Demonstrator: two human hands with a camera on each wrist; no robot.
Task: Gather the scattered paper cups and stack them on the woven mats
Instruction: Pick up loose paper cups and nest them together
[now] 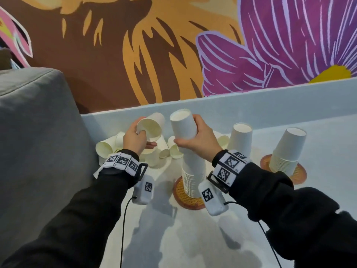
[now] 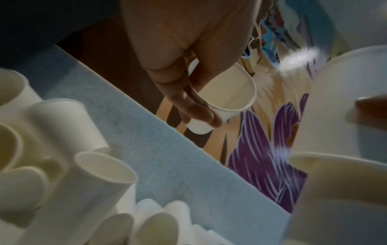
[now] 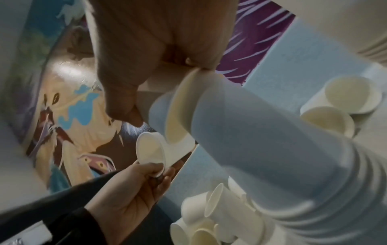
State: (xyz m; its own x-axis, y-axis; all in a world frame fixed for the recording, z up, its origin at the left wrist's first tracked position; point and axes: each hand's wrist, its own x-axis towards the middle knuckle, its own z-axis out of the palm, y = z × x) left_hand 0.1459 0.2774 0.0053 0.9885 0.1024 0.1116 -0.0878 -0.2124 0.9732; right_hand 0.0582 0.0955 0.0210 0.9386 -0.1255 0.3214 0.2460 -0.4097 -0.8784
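Right hand grips an upturned paper cup atop the tall stack on the near woven mat. Left hand pinches a loose cup by its rim, left of that stack. Cups look light, thin-walled, easily crushed; hold them at the wall or rim, gently. Loose cups behind the stack lie empty.

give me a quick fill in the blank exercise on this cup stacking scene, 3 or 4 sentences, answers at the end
1. The right hand grips an upside-down cup at the top of the ____ of cups on the near woven mat.
2. The left hand holds ____ loose cup.
3. The pile of scattered cups lies beside the grey ____.
4. In the head view, ____ stacks stand on the table.

Missing words: stack; one; cushion; three
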